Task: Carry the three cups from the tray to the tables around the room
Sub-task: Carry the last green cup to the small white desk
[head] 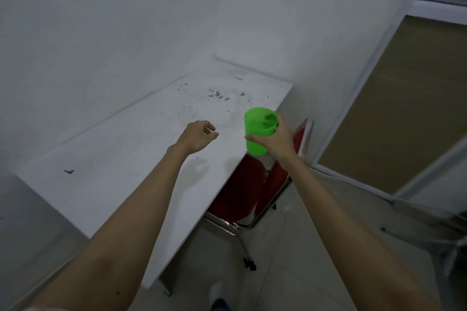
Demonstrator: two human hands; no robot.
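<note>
My right hand [276,142] grips a bright green plastic cup [257,129] around its lower half, upright, in the air above the right edge of a white table [121,159]. The cup's mouth faces up and it looks to hold some liquid. My left hand [198,137] hovers over the table just left of the cup, fingers curled in loosely, holding nothing. No tray and no other cup are in view.
The table stands against a white wall, its top scuffed with dark marks. A red chair [242,189] with chrome legs is tucked under its right edge. A framed brown panel [394,118] stands to the right. The floor is pale tile.
</note>
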